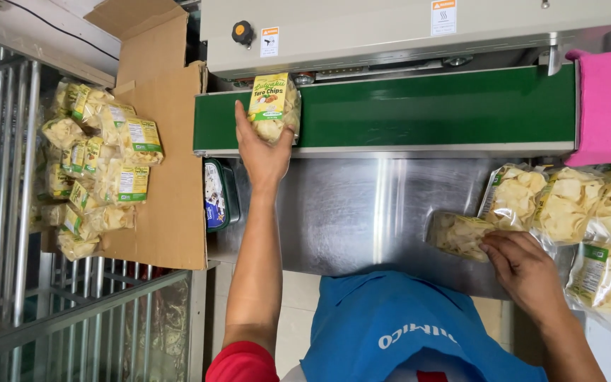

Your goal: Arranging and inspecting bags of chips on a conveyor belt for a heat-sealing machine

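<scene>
Far left of the green conveyor belt [426, 110], a cardboard box [167, 177] holds a heap of sealed chip bags [100, 170], partly hidden behind metal bars [8, 191]. Just below the belt's left end sits a dark tub [217, 194], half tucked under the counter's edge (its contents are hard to make out). At the belt's left end, the left hand [263, 148] wraps its fingers around a yellow-labelled chip bag [274, 106], which stands upright on the belt under the sealing machine [390, 28]; the palm covers the bag's lower part. Below the belt, on the steel counter [348, 212], the right hand [525, 265] rests with fingers curled loosely on a clear chip bag [461, 233], pressing its near edge, not closed around it. Right of that, more unsealed chip bags [588, 212] pile up, cut off by the frame. A pink sleeve [609, 106] of another person overlaps the belt's right end.
</scene>
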